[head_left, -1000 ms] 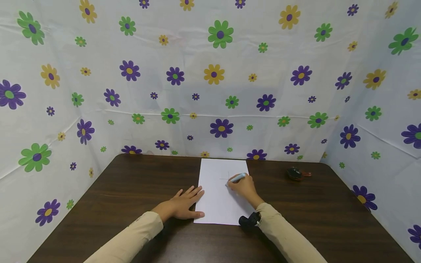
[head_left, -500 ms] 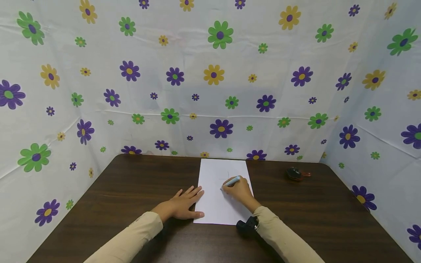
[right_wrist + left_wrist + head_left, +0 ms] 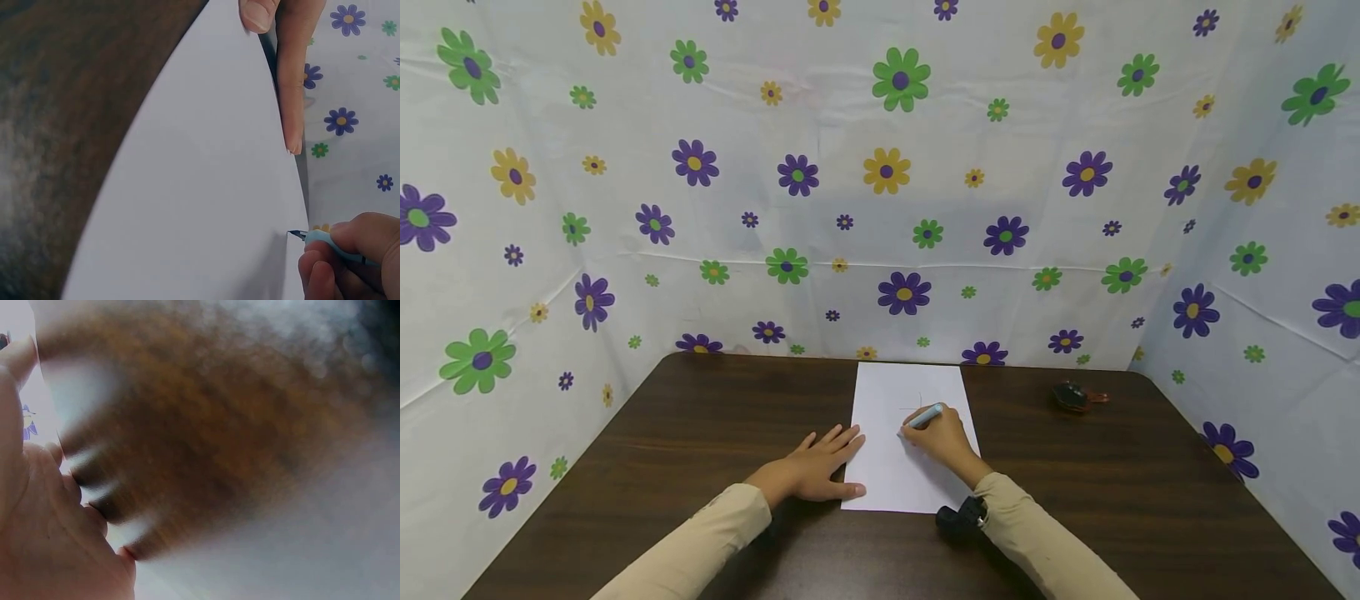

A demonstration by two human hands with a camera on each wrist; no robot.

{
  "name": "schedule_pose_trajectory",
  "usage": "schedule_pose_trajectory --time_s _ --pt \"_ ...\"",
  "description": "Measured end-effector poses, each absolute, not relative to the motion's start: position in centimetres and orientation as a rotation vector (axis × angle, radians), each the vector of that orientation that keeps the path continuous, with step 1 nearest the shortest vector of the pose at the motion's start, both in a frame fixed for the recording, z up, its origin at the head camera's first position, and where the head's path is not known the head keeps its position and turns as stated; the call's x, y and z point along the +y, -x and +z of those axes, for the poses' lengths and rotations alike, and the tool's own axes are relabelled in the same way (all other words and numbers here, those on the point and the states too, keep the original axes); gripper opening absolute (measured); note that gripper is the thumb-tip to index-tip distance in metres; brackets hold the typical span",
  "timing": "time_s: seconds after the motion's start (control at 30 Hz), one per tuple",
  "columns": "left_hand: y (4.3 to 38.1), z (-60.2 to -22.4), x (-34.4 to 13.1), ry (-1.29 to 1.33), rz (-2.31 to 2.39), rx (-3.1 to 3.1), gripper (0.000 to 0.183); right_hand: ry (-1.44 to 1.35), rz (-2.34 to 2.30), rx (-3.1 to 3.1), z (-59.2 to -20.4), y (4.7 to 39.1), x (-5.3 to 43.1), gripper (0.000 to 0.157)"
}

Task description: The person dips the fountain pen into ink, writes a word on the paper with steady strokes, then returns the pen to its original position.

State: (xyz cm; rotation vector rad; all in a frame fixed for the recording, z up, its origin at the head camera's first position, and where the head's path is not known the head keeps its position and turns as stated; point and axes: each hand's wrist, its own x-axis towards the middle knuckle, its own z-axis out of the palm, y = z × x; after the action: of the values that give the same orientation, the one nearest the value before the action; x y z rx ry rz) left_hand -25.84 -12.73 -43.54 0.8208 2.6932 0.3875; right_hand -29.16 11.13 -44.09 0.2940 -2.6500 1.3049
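A white sheet of paper (image 3: 880, 475) lies on the dark wooden table, with thin pen lines in its upper half. My right hand (image 3: 946, 437) pinches a light blue pen (image 3: 925, 416), its tip at the paper near the middle. In the right wrist view the pen's (image 3: 322, 237) dark tip meets the sheet (image 3: 187, 169), and thumb and fingers close round the barrel. My left hand (image 3: 816, 467) lies flat with fingers spread, thumb and fingertips on the paper's left edge. In the left wrist view that hand's palm (image 3: 56, 531) shows at the left, the rest blurred.
A small dark object with a reddish-brown end (image 3: 1072, 397) lies at the back right of the brown table (image 3: 700, 433). A black device (image 3: 961, 518) is strapped at the right wrist. White flower-print cloth (image 3: 820, 217) stands behind and along both sides.
My right hand with the pen has moved left and slightly toward me across the paper. My left hand stays in place.
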Motion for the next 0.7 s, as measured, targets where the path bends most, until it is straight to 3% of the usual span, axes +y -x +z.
schedule_pose_trajectory --time_s 0.7 --pt "25.6 -43.4 -12.7 -0.846 0.399 2.691 0.083 -0.108 1.174 -2.629 -43.9 31.7 14.6 0.004"
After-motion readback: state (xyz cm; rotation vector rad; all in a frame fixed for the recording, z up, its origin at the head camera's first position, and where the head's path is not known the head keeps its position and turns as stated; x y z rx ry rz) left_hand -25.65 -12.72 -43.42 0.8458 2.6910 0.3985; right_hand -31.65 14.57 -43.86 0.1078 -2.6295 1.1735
